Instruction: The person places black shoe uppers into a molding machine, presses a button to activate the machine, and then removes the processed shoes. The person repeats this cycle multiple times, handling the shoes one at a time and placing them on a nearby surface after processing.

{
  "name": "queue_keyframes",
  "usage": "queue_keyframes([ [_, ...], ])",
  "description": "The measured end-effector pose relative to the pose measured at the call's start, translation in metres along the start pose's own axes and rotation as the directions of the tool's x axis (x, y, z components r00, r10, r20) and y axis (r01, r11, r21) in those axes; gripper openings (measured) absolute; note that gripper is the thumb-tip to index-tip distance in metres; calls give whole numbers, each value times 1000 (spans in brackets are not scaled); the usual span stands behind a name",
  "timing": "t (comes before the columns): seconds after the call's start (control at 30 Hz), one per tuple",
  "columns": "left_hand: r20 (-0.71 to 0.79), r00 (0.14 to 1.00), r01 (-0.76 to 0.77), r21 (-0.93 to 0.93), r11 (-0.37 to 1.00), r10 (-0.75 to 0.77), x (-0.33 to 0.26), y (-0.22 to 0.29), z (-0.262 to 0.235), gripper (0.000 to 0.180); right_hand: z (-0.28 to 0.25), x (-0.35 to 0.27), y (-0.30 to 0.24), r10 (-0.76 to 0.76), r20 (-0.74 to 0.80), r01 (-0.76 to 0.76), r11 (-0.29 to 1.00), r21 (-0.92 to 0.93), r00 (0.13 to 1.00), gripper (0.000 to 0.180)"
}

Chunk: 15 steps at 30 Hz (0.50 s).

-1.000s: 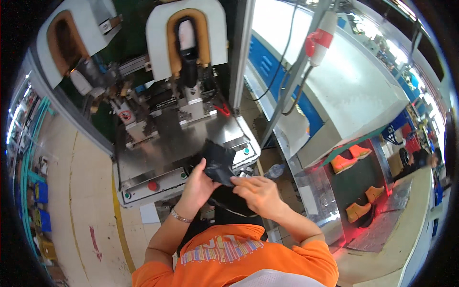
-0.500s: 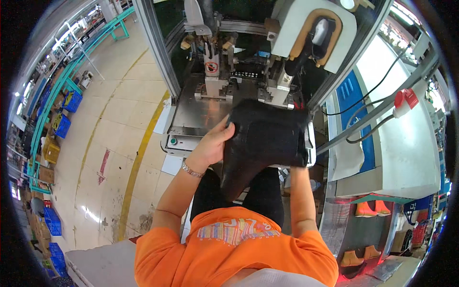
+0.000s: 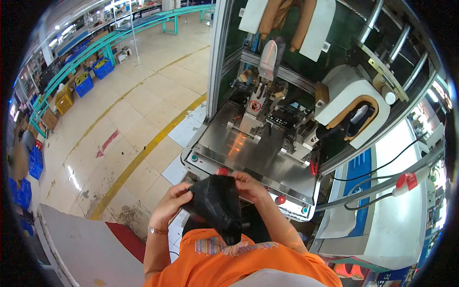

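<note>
A black leather boot upper (image 3: 216, 203) is held close in front of my body, its toe end pointing down toward my shirt. My left hand (image 3: 173, 198), with a bracelet at the wrist, pinches its left edge between thumb and fingers. On the opposite side, my right hand (image 3: 249, 187) grips the top edge near the opening. Beyond the hands stands a machine with a metal bed (image 3: 239, 150). An upright grey boot form (image 3: 269, 60) on its left station carries an orange light line. At the right station, a dark piece (image 3: 359, 119) sits inside a padded clamp (image 3: 330, 126).
Red push buttons (image 3: 280, 199) and a green button (image 3: 194, 158) line the machine's front panel. A metal frame post (image 3: 217, 62) rises at its left. Cables and a red-and-white plug (image 3: 405, 184) hang at right. A grey panel (image 3: 86, 244) stands at lower left.
The boot upper has come nearer my body and turned, toe end toward me. My right hand, earlier mostly hidden behind it, now shows at its top edge. The view has swung left.
</note>
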<state>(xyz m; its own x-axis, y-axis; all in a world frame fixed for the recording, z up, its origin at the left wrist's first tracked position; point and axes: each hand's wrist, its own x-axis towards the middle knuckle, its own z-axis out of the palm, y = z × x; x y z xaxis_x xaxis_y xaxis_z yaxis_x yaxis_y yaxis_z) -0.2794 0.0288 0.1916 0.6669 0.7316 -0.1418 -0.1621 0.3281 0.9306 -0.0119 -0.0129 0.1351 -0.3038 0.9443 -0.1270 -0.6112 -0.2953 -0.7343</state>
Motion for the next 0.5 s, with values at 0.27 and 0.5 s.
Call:
queue_keyframes([
  [0.27,250,963,-191,387,902,97,129,75,1,22,-17,8,-130,-349,-104,312,912,-267,931,24],
  [0.5,397,774,-600,206,773,494,267,186,58,8,10,52,-248,-704,-234,592,698,-403,670,15],
])
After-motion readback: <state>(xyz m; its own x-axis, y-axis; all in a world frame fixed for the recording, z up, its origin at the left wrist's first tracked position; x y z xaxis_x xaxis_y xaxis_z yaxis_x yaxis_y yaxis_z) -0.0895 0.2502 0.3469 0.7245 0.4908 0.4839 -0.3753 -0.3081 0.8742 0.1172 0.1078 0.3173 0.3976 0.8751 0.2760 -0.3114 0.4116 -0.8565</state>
